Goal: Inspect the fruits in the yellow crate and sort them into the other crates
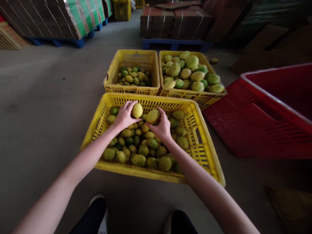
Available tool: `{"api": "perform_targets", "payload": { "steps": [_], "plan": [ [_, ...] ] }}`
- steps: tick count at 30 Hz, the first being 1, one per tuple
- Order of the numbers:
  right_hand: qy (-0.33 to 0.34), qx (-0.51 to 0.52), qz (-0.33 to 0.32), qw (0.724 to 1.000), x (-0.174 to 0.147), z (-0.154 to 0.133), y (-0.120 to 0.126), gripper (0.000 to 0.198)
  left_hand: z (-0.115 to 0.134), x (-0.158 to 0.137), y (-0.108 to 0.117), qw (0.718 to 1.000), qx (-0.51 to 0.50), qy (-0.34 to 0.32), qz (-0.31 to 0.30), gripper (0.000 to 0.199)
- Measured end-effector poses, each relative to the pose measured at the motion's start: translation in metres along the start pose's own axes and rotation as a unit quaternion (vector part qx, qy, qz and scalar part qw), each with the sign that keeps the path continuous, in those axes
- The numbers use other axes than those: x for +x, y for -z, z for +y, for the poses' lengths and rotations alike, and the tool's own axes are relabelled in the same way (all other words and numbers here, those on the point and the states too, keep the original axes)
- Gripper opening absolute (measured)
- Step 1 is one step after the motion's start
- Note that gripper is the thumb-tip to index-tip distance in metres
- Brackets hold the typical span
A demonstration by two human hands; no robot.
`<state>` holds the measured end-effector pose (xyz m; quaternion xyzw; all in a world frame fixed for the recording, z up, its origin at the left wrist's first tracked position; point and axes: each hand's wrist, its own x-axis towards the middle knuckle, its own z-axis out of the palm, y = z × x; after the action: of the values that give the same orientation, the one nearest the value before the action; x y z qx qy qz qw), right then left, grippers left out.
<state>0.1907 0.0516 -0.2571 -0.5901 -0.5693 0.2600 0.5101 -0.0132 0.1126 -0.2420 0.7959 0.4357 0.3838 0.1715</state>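
Both of my hands are over a large yellow plastic crate (212,156) that holds many green and yellow lemons (138,160). Between the thumb and fingers of my left hand (125,115) is a round yellow lemon (136,110). My right hand (162,126) grips a longer yellow-green lemon (152,116), its thumb below and its fingers at the far side. The two held lemons are close together but apart, above the fruit near the crate's far wall.
Behind stand two more yellow crates: the left one (110,70) holds small fruit, the right one (192,94) is heaped with larger fruit. A red crate (246,120) leans at the right. Strapped cartons (158,24) sit on a blue pallet (170,44) farther back.
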Motion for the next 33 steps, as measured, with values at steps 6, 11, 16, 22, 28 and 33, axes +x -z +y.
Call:
{"api": "perform_targets", "payload": {
  "steps": [6,11,16,22,28,33],
  "plan": [
    [-0.016,0.029,0.009,0.999,0.0,-0.003,0.002,0.076,0.011,-0.001,0.001,0.995,-0.084,0.038,0.041,0.079],
    [-0.013,0.007,-0.013,1.0,-0.002,-0.003,0.001,0.077,0.026,0.0,0.006,0.987,-0.138,0.056,0.063,0.077],
    [-0.002,0.012,-0.016,1.0,-0.002,-0.002,0.001,0.075,0.031,0.0,0.008,0.985,-0.146,0.073,0.064,0.076],
    [0.01,0.031,0.0,0.999,0.001,0.002,-0.002,0.072,0.034,0.0,0.008,0.979,-0.176,0.092,0.047,0.076],
    [-0.017,0.067,-0.008,0.998,0.0,0.004,-0.003,0.074,0.033,0.0,0.01,0.983,-0.174,0.065,0.004,0.075],
    [-0.044,0.047,0.011,0.998,0.0,-0.001,-0.001,0.075,0.03,0.002,0.01,0.994,-0.105,-0.011,-0.007,0.078]
  ]
}}
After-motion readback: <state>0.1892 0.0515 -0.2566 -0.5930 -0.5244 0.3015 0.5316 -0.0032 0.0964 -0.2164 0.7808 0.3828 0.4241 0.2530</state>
